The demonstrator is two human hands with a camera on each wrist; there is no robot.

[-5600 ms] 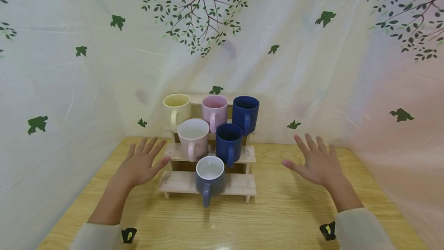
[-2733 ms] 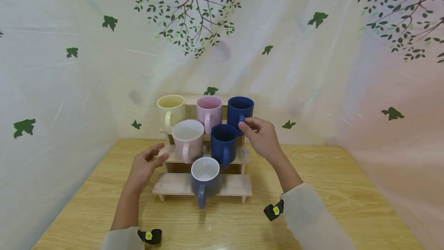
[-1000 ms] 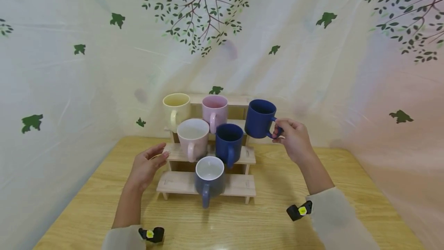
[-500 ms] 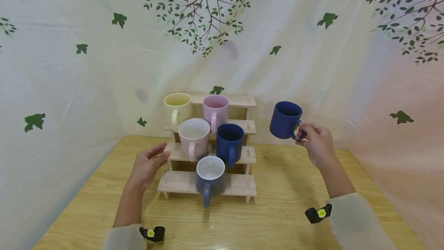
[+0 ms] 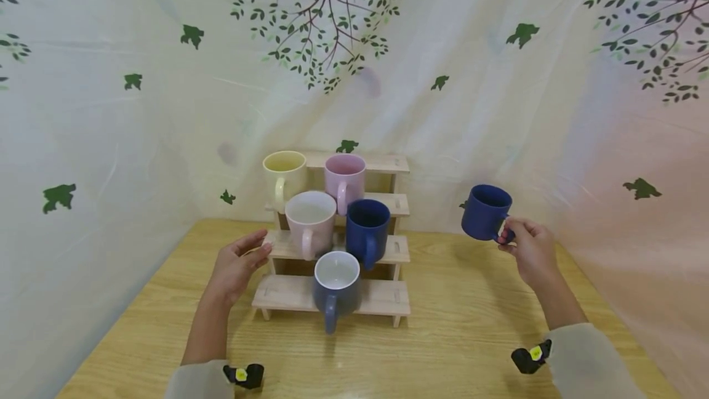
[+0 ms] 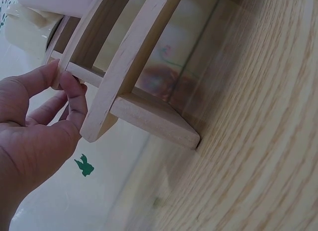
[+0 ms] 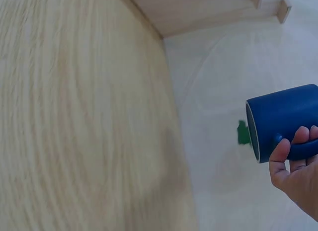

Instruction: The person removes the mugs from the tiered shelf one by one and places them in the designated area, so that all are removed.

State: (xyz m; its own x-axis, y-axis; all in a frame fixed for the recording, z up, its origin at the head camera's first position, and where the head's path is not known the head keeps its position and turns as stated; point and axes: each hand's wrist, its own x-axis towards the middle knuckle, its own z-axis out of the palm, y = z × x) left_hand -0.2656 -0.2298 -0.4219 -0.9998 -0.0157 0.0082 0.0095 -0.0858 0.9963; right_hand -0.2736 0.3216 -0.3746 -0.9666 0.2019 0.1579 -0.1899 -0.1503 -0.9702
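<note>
My right hand (image 5: 536,252) grips a dark blue mug (image 5: 486,213) by its handle, holding it in the air right of the stepped wooden rack (image 5: 382,295). In the right wrist view the same mug (image 7: 280,116) shows fingers curled through its handle. At the rack's left side, my left hand (image 5: 235,266) pinches the end of a step between thumb and fingers; the left wrist view shows this hand (image 6: 44,116) on the wooden board (image 6: 74,47). Still on the rack are a yellow mug (image 5: 285,180), a pink mug (image 5: 344,177), a pale pink mug (image 5: 310,226), another dark blue mug (image 5: 367,233) and a grey-blue mug (image 5: 336,291).
The rack stands on a wood-grain table (image 5: 443,325). Behind and at both sides hangs a pale curtain (image 5: 476,109) printed with branches and green birds. The top step's right end (image 5: 390,162) is bare.
My right hand took the dark blue mug by the handle, lifted it off the rack's top right and carried it rightward, lately also lower. Earlier spread, my left hand came to the rack and stayed there.
</note>
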